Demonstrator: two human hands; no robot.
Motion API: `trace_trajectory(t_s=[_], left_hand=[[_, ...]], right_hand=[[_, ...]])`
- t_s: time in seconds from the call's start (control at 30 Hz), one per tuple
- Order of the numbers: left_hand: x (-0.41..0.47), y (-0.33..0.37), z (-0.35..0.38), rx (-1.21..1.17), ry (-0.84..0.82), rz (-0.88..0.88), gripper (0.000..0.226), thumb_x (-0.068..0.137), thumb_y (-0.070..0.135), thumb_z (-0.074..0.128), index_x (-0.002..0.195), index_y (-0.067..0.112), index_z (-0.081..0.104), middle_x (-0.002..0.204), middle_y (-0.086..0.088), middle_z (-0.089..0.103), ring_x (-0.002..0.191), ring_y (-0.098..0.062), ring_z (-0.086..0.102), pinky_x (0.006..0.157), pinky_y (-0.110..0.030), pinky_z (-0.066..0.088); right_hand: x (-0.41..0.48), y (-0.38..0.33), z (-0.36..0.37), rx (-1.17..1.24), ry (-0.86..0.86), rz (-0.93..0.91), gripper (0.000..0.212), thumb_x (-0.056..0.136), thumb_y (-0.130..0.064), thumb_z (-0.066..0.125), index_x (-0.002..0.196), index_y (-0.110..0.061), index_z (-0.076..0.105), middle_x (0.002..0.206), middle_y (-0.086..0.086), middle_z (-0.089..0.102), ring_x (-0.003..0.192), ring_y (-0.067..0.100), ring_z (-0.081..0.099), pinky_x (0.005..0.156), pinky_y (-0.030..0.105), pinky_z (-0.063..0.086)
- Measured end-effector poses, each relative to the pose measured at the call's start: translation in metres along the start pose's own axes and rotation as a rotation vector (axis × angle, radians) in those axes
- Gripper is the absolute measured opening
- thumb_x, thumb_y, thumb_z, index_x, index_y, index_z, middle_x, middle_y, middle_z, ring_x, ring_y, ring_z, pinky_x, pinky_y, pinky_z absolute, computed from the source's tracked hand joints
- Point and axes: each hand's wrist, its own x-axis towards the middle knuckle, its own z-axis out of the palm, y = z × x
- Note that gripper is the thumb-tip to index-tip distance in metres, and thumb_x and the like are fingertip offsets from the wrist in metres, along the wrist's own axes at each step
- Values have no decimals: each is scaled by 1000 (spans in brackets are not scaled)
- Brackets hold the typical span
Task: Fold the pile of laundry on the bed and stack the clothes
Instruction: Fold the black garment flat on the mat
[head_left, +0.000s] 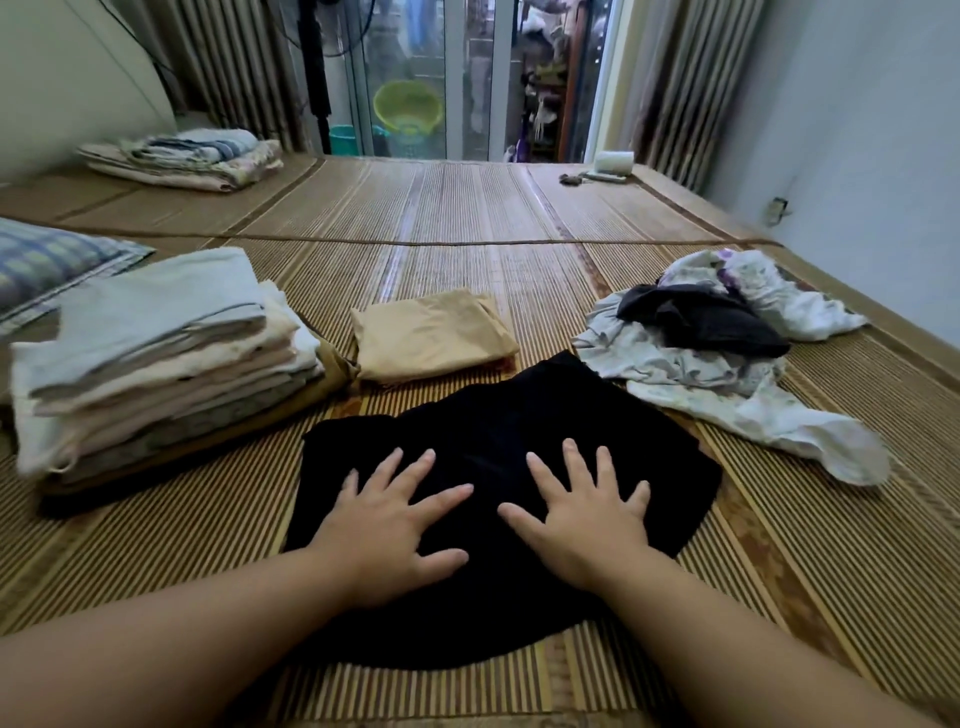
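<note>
A black garment (498, 415) lies spread flat on the bamboo mat (467, 208) in front of me. My left hand (395, 519) and my right hand (582, 514) both press flat on its near half, fingers spread. A tall stack of folded pale clothes (156, 358) stands to the left. A folded tan garment (431, 335) lies beyond the black one. To the right is an unfolded pile (727, 358) of whitish floral clothes with a dark piece (701, 317) on top.
A checked pillow (47, 265) lies at the far left. Folded bedding (187, 161) sits at the back left corner. A white roll (613, 162) and small items rest at the back right. A wall runs along the right side.
</note>
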Motion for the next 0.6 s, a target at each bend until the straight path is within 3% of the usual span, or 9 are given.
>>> trace_trajectory(t_s=[0.13, 0.3, 0.37, 0.43, 0.5, 0.57, 0.6], left_hand=[[-8, 37, 3, -58, -14, -184, 73, 83, 79, 26, 147, 55, -1, 162, 2, -16, 147, -28, -17, 115, -58, -2], [-11, 115, -5, -353, -127, -448, 80, 85, 71, 35, 152, 43, -1, 159, -7, -25, 142, -38, -29, 109, -63, -13], [-6, 148, -14, -496, -210, -515, 84, 84, 68, 40, 153, 41, 0, 157, -10, -30, 138, -41, -34, 104, -63, -22], [-5, 171, -21, -560, -311, -509, 89, 83, 65, 46, 153, 39, -1, 156, -13, -31, 136, -44, -36, 104, -64, -21], [-8, 164, -26, -509, -367, -438, 89, 84, 64, 48, 154, 36, 2, 159, -15, -22, 139, -46, -29, 110, -65, -11], [-13, 125, -40, -393, -296, -304, 78, 86, 62, 49, 152, 35, 17, 162, -11, 7, 147, -39, -4, 116, -62, 1], [-20, 103, -48, -347, -238, -237, 72, 87, 60, 51, 150, 36, 25, 159, -7, 22, 147, -33, 11, 117, -58, 10]], right_hand=[[18, 21, -10, -66, -47, -83, 76, 84, -80, 24, 148, -50, -2, 161, -6, -17, 145, 25, -25, 111, 62, -10], [46, 39, -41, -243, -144, -121, 78, 86, -74, 35, 149, -50, -4, 159, -4, -22, 139, 29, -36, 109, 62, -16], [50, 38, -51, -337, -92, -82, 81, 86, -73, 38, 150, -46, -3, 160, -1, -21, 138, 31, -37, 108, 63, -17], [45, 34, -55, -355, -21, -54, 82, 86, -71, 40, 151, -43, -2, 161, 1, -18, 139, 32, -35, 108, 64, -15], [28, 29, -52, -226, 78, -62, 77, 90, -64, 44, 152, -42, 4, 162, -1, -8, 145, 29, -24, 110, 64, -8], [-4, 26, -48, 10, 199, -157, 62, 92, -52, 52, 148, -39, 28, 160, -5, 19, 149, 19, 7, 115, 56, 7], [-27, 26, -47, 130, 231, -230, 53, 92, -46, 56, 142, -36, 42, 152, -7, 37, 143, 14, 26, 116, 46, 18]])
